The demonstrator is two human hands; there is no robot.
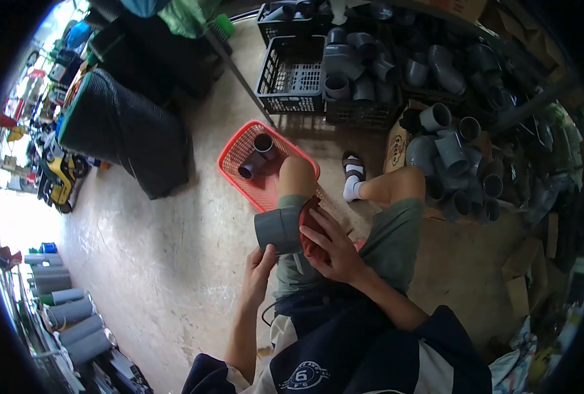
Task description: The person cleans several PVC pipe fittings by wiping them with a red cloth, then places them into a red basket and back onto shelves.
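Observation:
A grey plastic pipe fitting lies across my lap, its wide round end facing left. My left hand grips it from below, with the thumb on its lower edge and the other fingers mostly hidden. Against the fitting's right end, my right hand presses a dark red cloth, fingers curved over it. The cloth covers that end, so its shape cannot be seen. Just beyond my knee stands a red plastic basket holding a grey pipe fitting with dark openings.
Black crates, one with little in it, stand ahead, others piled with grey fittings. A cardboard box and more fittings are at right. A dark mesh roll lies left, near a metal pole. Grey pipes are stacked lower left.

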